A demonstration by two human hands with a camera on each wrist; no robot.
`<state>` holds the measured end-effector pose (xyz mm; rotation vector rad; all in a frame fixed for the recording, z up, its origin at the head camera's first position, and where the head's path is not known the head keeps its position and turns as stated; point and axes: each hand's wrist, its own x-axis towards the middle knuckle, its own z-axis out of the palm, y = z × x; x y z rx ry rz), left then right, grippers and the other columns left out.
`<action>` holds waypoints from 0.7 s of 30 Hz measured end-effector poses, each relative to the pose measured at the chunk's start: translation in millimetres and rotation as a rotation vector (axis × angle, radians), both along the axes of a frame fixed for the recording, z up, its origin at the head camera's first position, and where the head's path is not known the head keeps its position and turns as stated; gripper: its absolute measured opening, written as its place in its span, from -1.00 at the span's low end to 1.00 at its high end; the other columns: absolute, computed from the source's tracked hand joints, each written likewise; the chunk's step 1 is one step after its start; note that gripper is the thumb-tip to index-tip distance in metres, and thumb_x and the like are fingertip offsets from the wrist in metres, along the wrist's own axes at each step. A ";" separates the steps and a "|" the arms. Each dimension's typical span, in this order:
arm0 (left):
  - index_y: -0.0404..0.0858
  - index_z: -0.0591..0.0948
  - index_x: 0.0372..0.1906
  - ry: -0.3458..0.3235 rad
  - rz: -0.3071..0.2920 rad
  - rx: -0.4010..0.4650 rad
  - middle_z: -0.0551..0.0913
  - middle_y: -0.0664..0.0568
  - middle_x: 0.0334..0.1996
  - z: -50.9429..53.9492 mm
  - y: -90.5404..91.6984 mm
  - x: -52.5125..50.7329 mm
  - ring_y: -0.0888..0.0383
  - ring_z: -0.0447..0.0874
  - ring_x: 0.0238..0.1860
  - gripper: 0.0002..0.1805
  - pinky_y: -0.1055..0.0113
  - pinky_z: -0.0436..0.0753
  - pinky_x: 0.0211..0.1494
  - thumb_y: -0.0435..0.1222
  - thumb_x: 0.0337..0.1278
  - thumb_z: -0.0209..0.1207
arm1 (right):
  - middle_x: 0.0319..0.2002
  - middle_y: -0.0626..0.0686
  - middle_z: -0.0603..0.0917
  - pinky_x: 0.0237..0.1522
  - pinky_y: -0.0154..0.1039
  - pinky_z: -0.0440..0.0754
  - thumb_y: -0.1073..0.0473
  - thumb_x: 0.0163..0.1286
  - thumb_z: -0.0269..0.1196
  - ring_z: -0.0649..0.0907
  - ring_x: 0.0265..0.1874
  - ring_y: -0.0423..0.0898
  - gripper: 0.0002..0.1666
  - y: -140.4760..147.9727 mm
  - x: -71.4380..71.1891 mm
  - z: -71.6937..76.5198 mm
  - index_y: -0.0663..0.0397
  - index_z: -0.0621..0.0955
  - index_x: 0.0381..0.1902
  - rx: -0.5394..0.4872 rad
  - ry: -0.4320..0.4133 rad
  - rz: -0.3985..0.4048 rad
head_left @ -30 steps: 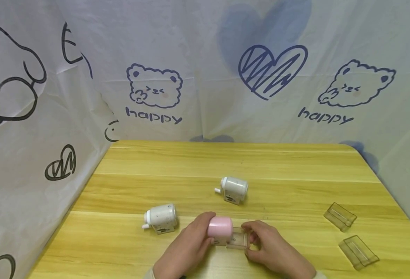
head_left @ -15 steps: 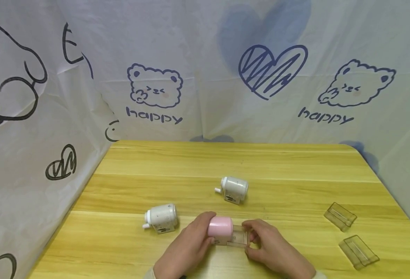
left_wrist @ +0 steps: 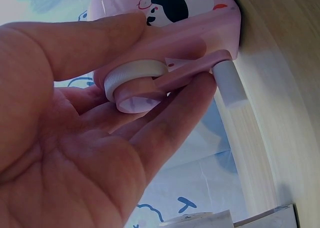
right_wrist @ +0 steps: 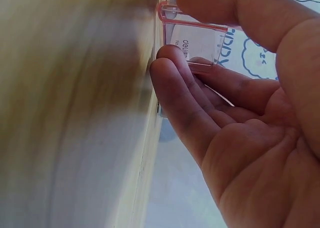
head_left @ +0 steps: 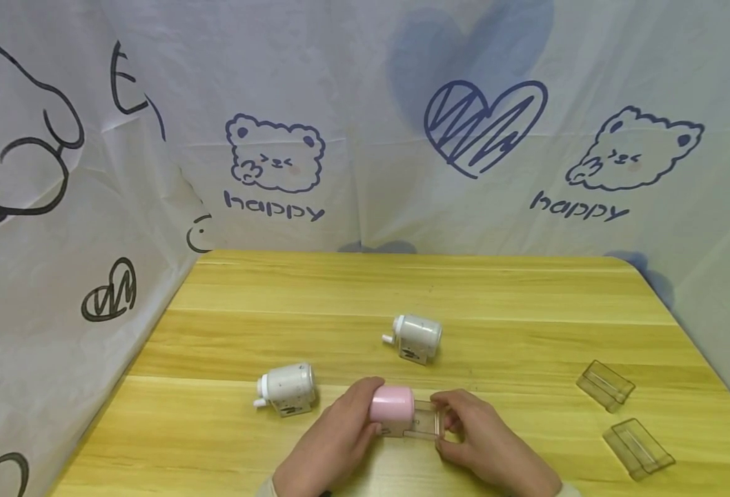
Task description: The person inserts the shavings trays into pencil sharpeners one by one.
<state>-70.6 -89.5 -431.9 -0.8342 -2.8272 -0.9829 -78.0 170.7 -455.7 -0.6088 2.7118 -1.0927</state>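
Observation:
A pink hand-crank pencil sharpener (head_left: 392,405) with a panda picture stands near the front of the table. My left hand (head_left: 334,431) grips it at the crank end, thumb on one side and fingers on the other. In the left wrist view, the pink crank arm (left_wrist: 192,70) has a white knob (left_wrist: 230,84) and lies against a finger. My right hand (head_left: 486,438) pinches a clear shavings drawer (head_left: 425,419) between thumb and fingers at its outer end. The drawer's inner end meets the sharpener's base; how far it sits inside is hidden.
Two whitish crank sharpeners stand on the wooden table (head_left: 278,297): one sharpener (head_left: 287,388) left of my hands, another sharpener (head_left: 417,338) behind them. At the right lie two loose clear drawers, a rear drawer (head_left: 606,385) and a front drawer (head_left: 638,449). A printed cloth (head_left: 365,138) hangs behind.
The clear drawer in my right hand has shifted slightly away from the table's front edge, more in line with the sharpener's base. My left hand and the sharpener stay in place.

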 end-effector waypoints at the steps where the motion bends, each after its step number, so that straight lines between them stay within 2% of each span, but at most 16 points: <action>1: -0.35 0.37 0.39 -0.001 0.000 0.000 0.61 -0.14 0.20 -0.1 0.0 -0.1 -0.03 0.65 0.18 -0.40 0.04 0.62 0.27 -0.38 0.32 0.29 | -0.12 -0.08 0.61 -0.10 -0.28 0.68 0.25 0.19 0.48 0.58 -0.18 -0.24 -0.36 -0.1 0.0 0.1 0.29 0.57 0.21 0.002 -0.001 -0.001; 6: -0.34 0.37 0.40 -0.024 0.008 0.000 0.61 -0.14 0.21 0.0 0.1 -0.3 -0.02 0.64 0.20 -0.41 0.04 0.61 0.28 -0.36 0.34 0.27 | -0.06 -0.05 0.63 -0.08 -0.26 0.69 0.24 0.18 0.49 0.60 -0.17 -0.22 -0.35 -0.2 0.0 -0.7 0.29 0.57 0.22 0.008 0.015 -0.004; 21: -0.33 0.37 0.40 -0.011 0.002 -0.004 0.61 -0.13 0.22 -0.8 0.1 -0.5 -0.02 0.64 0.20 -0.41 0.04 0.60 0.29 -0.37 0.34 0.28 | 0.03 0.02 0.65 -0.04 -0.22 0.70 0.26 0.19 0.49 0.62 -0.13 -0.19 -0.34 0.9 -0.2 -1.3 0.29 0.56 0.24 -0.004 0.041 0.011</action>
